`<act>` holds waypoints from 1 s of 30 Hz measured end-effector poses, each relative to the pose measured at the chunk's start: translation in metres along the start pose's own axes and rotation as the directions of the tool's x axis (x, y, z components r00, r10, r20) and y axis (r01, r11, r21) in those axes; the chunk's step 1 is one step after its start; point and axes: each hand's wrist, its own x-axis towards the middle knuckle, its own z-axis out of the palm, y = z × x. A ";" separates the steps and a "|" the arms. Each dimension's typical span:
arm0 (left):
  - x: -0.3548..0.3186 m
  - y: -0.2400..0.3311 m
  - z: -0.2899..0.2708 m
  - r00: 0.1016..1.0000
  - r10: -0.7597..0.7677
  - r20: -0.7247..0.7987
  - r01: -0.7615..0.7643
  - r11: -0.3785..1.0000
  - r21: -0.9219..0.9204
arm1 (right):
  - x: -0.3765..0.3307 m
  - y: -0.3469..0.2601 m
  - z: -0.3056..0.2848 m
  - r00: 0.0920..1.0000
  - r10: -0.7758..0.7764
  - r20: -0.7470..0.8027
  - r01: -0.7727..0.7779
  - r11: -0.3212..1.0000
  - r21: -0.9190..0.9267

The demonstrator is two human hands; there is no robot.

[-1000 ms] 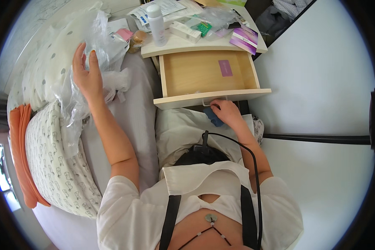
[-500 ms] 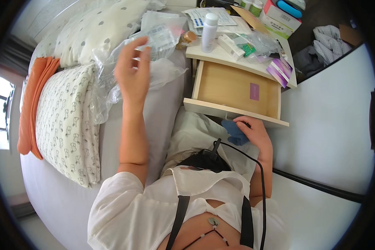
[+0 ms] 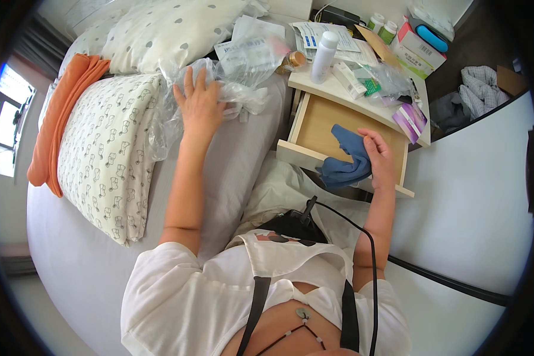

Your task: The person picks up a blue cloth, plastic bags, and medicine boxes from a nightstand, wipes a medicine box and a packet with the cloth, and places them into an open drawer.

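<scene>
1. While the left hand (image 3: 200, 107) is lying spread and flat on the crumpled clear plastic bag (image 3: 178, 113) on the bed, it should be pressing lightly.
2. The right hand (image 3: 378, 160) is gripping the soft blue cloth (image 3: 343, 155), draped over the open wooden drawer (image 3: 314, 127); wiping slowly seems best.

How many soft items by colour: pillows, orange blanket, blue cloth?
White spotted fabric pillow: 1
White patterned fabric pillow: 1
Orange folded blanket: 1
Blue crumpled cloth, at right hand over the open wooden drawer: 1
Total: 4
</scene>
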 end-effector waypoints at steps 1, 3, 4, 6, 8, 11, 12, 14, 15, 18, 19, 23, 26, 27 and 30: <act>-0.001 -0.009 0.007 0.999 0.008 0.051 -0.008 1.000 0.008 | -0.001 0.003 -0.002 1.000 0.008 0.014 -0.008 0.999 -0.032; -0.005 -0.023 0.008 0.997 0.046 -0.060 -0.048 0.998 -0.041 | -0.003 0.006 -0.001 0.999 0.021 0.038 -0.019 0.998 -0.057; -0.009 -0.025 0.003 0.986 -0.114 -0.121 0.077 0.959 -0.274 | -0.004 0.007 -0.001 0.999 0.018 0.047 -0.016 0.999 -0.044; -0.010 -0.030 -0.008 0.950 -0.281 -0.140 0.178 0.850 -0.496 | -0.004 0.009 -0.002 0.998 0.018 0.056 -0.016 0.999 -0.030; -0.006 -0.036 -0.024 0.815 -0.557 -0.161 0.256 0.595 -0.762 | -0.001 0.008 -0.003 0.997 0.057 0.046 -0.057 0.998 0.015; 0.002 -0.055 -0.039 0.676 -0.732 0.085 0.252 0.121 -0.960 | 0.006 0.007 0.006 0.995 0.102 0.015 -0.103 0.982 0.158; 0.005 -0.041 -0.051 0.645 -0.743 0.178 0.186 -0.073 -0.980 | 0.008 0.005 0.010 0.994 0.105 0.012 -0.106 0.982 0.157; 0.007 -0.045 -0.050 0.585 -0.786 0.201 0.144 -0.143 -0.979 | 0.011 -0.004 0.019 0.995 0.077 0.059 -0.089 0.967 0.237; 0.010 -0.047 -0.049 0.527 -0.818 0.229 0.096 -0.210 -0.973 | 0.013 -0.007 0.021 0.995 0.079 0.058 -0.091 0.967 0.237; 0.012 -0.044 -0.044 0.579 -0.764 0.284 0.065 -0.304 -0.950 | 0.015 -0.012 0.021 0.998 0.045 0.048 -0.058 0.953 0.298; 0.014 -0.041 -0.040 0.590 -0.743 0.317 0.062 -0.349 -0.935 | 0.015 -0.013 0.019 0.999 0.002 0.039 -0.014 0.950 0.311; 0.018 -0.026 -0.018 0.707 -0.637 0.308 -0.013 -0.448 -0.894 | -0.003 -0.024 0.006 0.993 -0.111 0.030 0.104 0.977 0.186; 0.019 0.005 -0.014 0.733 -0.552 0.398 0.041 -0.548 -0.836 | -0.018 -0.022 -0.030 0.999 -0.037 -0.025 0.036 0.999 -0.022; 0.017 0.013 -0.012 0.769 -0.494 0.406 0.104 -0.530 -0.842 | -0.022 -0.023 -0.044 0.999 -0.031 -0.044 0.030 0.999 -0.029; 0.015 0.026 0.000 0.817 -0.379 0.434 0.211 -0.505 -0.837 | -0.033 -0.028 -0.072 0.965 0.016 -0.262 -0.086 0.962 -0.259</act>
